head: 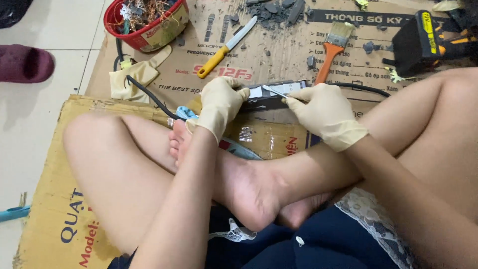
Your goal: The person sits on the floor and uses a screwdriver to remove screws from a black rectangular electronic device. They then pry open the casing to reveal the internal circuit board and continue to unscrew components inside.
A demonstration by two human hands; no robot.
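Single view: head-worn camera, looking steeply down and forward over the wearer's crossed legs onto flattened cardboard (279, 55) on the floor. Close range; gloved hands at frame centre, tools along the upper edge.

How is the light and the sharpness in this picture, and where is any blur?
Head view: soft, even light with faint shadows; the left hand, right hand and thin metal tool look fairly sharp; the far corners are darker and slightly soft.
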